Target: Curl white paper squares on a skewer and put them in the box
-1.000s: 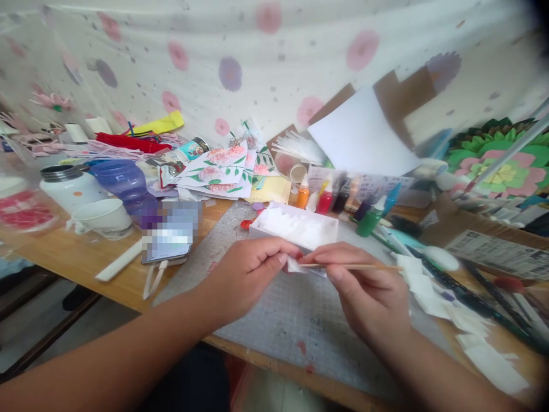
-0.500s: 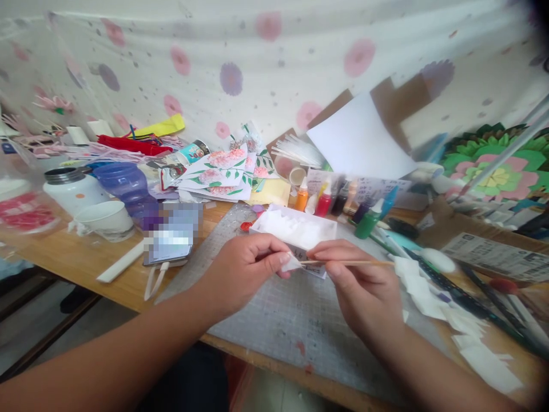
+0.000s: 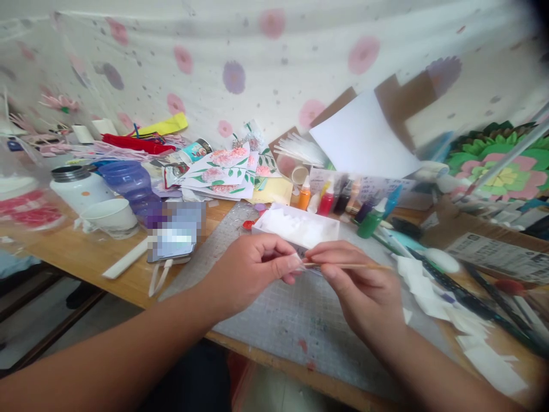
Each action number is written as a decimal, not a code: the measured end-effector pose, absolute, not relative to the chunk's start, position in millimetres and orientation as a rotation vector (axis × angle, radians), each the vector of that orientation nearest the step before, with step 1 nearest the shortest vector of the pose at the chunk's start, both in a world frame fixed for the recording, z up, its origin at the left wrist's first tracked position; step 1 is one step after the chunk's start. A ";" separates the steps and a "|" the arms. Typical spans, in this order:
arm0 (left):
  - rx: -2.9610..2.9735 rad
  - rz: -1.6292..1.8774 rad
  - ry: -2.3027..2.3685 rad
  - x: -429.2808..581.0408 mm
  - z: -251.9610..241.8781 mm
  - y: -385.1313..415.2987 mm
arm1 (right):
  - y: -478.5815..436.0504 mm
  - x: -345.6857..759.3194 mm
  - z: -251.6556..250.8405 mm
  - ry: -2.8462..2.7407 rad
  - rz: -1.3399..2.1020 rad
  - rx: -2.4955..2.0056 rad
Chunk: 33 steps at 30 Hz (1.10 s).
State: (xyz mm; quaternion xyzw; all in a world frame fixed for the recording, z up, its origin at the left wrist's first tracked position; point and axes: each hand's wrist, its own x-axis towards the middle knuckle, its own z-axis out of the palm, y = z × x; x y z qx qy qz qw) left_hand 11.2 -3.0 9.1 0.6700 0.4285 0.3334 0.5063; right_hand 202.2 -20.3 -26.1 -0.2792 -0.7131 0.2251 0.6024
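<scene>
My left hand (image 3: pixel 261 269) is closed, pinching a small white piece of paper (image 3: pixel 299 260) between thumb and fingertips. In my right hand (image 3: pixel 360 280) a thin wooden stick (image 3: pixel 351 265) is held between thumb and fingers, its left end at the paper. Both hands meet over the grey cutting mat (image 3: pixel 274 326). Just behind them stands a white box (image 3: pixel 330 232) with fluffy white pieces (image 3: pixel 295 223) inside. My fingers partly cover the box's front and the paper.
Paint bottles, among them a green one (image 3: pixel 371 220), stand behind the box. White paper squares (image 3: pixel 424 292) trail along the right, near a cardboard box (image 3: pixel 484 243). To the left are a phone (image 3: pixel 174 243), a white cup (image 3: pixel 109 216) and a white jar (image 3: pixel 79 186).
The white paper now shows less, tucked closer to my left fingertips at the stick's end. My hands have come slightly closer together. The whole view has shifted a little.
</scene>
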 end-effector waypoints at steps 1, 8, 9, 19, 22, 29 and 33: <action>1.577 0.811 1.016 11.6 8.4 -3.0 | -19.9 201.9 -26.6 -1.642 0.518 -0.648; 1.540 0.883 1.025 12.6 0.4 4.6 | -11.8 201.5 -36.0 -1.457 0.597 -0.693; 1.567 0.900 1.043 12.0 -1.5 8.1 | -10.1 201.7 -37.4 -1.414 0.605 -0.712; 1.830 1.049 1.346 14.6 -7.4 45.9 | 2.1 202.6 -43.2 -1.080 0.789 -0.723; 2.020 1.140 1.321 16.5 -1.0 34.9 | -0.8 202.2 -43.8 -1.137 0.791 -0.688; 1.799 0.997 1.100 24.3 13.9 -3.5 | -7.0 202.3 -42.3 -1.370 0.611 -0.588; 1.337 0.957 0.991 29.1 9.7 -6.1 | -12.8 204.6 -34.4 -1.526 0.456 -0.565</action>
